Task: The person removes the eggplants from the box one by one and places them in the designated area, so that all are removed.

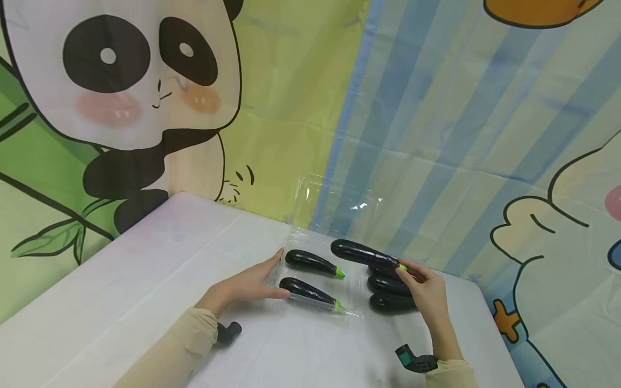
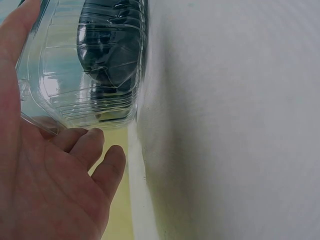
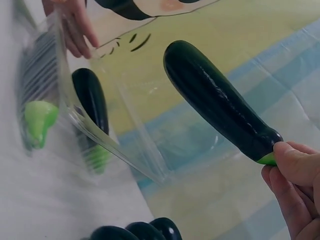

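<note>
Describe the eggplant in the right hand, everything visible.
The eggplant is long, glossy and nearly black, smooth-skinned, with a rounded, fatter end and a bright green tip at its narrower end. It is held in the air, slanting, the right hand pinching it between thumb and fingers at the green end, partly covering that tip. Its rounded end points toward the clear container. No other contact is evident.

Free passage, from where I stand: over the table [image 1: 310,353] between the forearms [image 1: 172,345], up to the near wall [image 1: 310,303] of the clear clamshell container [image 1: 351,313]; also from above, between the two eggplants [image 1: 305,289] inside. Obstacles: behind, the raised lid [image 1: 339,210]; at left, the left hand [image 1: 252,281]; at right, three loose eggplants [image 1: 388,284] and a fourth [image 1: 364,251], held aloft by the right hand [image 1: 428,285].
</note>
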Action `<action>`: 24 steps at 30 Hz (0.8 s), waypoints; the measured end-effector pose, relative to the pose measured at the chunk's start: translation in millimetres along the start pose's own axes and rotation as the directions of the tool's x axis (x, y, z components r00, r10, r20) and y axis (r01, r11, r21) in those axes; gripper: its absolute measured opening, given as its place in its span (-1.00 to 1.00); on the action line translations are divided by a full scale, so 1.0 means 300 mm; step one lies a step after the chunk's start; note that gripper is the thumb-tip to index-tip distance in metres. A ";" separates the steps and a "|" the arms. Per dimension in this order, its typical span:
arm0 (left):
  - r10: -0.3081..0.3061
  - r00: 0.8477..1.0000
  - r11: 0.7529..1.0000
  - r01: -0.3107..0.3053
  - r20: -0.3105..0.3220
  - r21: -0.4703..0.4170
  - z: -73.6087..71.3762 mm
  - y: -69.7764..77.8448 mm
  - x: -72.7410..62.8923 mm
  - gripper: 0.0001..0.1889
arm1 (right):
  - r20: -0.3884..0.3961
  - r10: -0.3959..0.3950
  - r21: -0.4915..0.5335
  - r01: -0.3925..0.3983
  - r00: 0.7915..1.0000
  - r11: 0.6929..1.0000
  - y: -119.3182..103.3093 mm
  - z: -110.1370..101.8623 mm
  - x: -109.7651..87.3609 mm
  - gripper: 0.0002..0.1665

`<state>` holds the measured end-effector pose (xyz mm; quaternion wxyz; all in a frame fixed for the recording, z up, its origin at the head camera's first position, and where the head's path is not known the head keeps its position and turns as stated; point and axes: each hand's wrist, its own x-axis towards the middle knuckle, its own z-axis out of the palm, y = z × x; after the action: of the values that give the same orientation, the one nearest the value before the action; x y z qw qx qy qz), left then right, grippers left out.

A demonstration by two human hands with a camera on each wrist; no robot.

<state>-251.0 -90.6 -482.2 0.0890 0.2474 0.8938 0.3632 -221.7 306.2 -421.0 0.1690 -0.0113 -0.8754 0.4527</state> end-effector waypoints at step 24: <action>0.008 1.000 1.000 -0.008 -0.012 0.000 0.004 -0.010 0.002 0.25 | 0.031 0.096 -0.091 -0.093 0.995 0.992 0.100 -0.240 0.004 -0.42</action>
<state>-252.3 -91.4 -485.1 0.0821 0.2486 0.8934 0.3650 -204.8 381.0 -406.1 0.1313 -0.0522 -0.8962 0.4206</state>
